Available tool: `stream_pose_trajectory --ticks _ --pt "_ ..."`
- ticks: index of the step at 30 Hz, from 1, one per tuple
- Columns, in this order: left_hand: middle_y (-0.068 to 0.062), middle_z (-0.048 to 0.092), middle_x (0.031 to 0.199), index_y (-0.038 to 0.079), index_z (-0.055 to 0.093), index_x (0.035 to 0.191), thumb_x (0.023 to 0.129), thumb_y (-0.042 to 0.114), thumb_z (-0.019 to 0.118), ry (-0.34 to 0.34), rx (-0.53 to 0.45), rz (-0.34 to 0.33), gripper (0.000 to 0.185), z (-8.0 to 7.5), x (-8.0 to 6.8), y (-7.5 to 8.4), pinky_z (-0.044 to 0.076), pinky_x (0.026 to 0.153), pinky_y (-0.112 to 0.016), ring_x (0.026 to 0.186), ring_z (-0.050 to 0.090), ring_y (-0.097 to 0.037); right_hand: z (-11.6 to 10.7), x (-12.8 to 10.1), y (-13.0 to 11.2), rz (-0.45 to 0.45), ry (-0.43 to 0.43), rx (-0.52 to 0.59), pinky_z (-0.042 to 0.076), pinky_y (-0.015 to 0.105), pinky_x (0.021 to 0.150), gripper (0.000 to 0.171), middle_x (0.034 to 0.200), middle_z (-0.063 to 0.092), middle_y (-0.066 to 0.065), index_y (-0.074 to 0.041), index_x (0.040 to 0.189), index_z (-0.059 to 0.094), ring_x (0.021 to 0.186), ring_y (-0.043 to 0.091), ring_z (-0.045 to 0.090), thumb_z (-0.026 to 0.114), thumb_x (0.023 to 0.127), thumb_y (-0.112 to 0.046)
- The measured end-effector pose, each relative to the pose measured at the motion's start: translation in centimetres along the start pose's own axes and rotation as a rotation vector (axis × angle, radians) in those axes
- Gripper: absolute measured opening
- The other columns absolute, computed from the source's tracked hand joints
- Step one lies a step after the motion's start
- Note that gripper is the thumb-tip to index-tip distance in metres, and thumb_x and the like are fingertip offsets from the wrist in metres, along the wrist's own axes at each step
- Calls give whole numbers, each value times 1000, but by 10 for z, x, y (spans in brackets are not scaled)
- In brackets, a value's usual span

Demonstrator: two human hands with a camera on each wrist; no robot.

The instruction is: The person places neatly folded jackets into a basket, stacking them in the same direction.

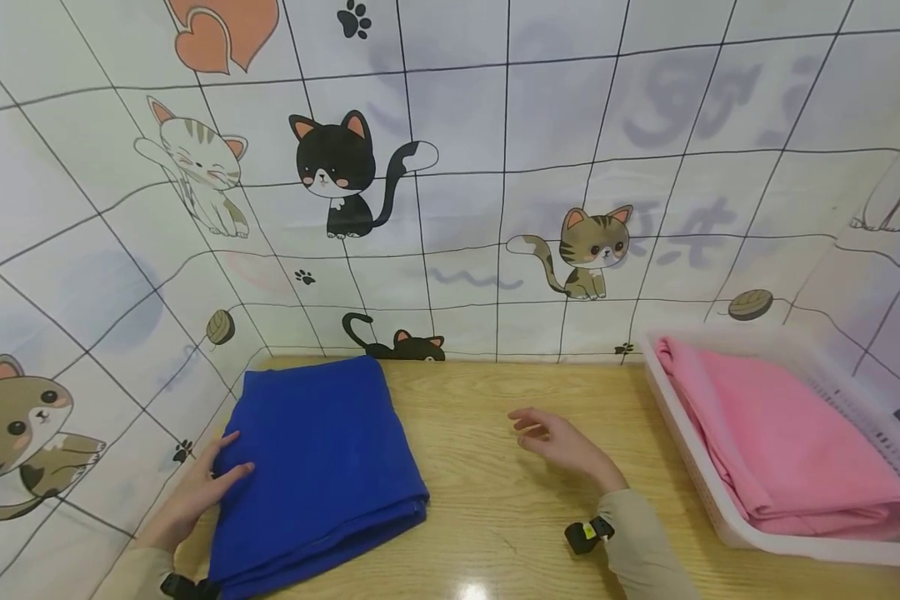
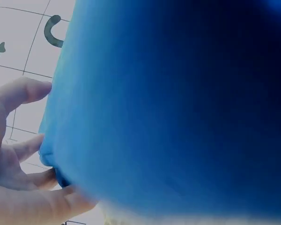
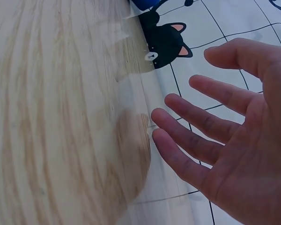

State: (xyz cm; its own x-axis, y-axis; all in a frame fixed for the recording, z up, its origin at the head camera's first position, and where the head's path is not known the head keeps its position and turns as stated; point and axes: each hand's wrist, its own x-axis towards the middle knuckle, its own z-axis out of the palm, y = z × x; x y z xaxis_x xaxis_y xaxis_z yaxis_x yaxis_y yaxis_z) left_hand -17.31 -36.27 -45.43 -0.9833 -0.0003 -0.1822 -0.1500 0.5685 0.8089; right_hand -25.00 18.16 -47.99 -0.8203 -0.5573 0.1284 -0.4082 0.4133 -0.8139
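Wooden table [image 1: 495, 433]: left hand [image 1: 202, 492], fingers straight, rests on the folded blue towel's [image 1: 315, 467] edge; soft, probably light, best pinched at corners. Right hand [image 1: 562, 442] hovers, fingers spread.

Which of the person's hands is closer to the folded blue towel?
Left. The left hand rests on the blue towel's left edge; the right hand hovers open over the table, apart from it.

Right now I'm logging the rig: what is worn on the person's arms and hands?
Both hands, left hand and right hand, are bare. Beige sleeves cover the forearms. A small black device with a yellow spot is strapped at the right wrist.
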Motion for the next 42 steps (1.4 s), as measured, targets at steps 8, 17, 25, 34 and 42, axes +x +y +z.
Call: stream_pose_trajectory --ticks 8,17,25,34,42 --pt "-37 -4 151 2 9 154 88 11 70 -38 -14 30 90 12 4 -8 30 99 -67 129 13 -64 7 1 -3 -9 -32 32 49 45 88 42 123 56 26 6 134 48 109 39 58 56 98 -13" --pt "-40 1 148 6 11 154 84 6 74 -106 -122 77 94 27 8 -3 48 88 -54 125 28 -63 8 2 -6 16 -53 30 48 49 89 44 126 54 27 6 137 47 111 40 56 55 99 -15" --pt "-40 4 149 7 15 153 85 3 73 -191 -175 126 90 35 16 8 47 90 -54 127 26 -63 14 10 -20 -1 -91 70 47 50 90 54 135 44 32 4 144 37 113 42 55 57 97 -11" --pt "-40 7 148 10 16 154 87 5 71 -270 -172 185 87 47 25 16 47 90 -53 125 30 -63 32 22 -26 8 -107 64 46 51 91 61 136 44 30 -5 150 30 111 37 57 59 98 -17" --pt "-39 4 150 12 16 155 88 9 71 -316 -148 211 86 55 29 24 45 92 -55 124 31 -63 45 34 -30 65 -120 136 48 51 88 66 142 39 26 -15 154 23 121 41 49 55 99 -34"
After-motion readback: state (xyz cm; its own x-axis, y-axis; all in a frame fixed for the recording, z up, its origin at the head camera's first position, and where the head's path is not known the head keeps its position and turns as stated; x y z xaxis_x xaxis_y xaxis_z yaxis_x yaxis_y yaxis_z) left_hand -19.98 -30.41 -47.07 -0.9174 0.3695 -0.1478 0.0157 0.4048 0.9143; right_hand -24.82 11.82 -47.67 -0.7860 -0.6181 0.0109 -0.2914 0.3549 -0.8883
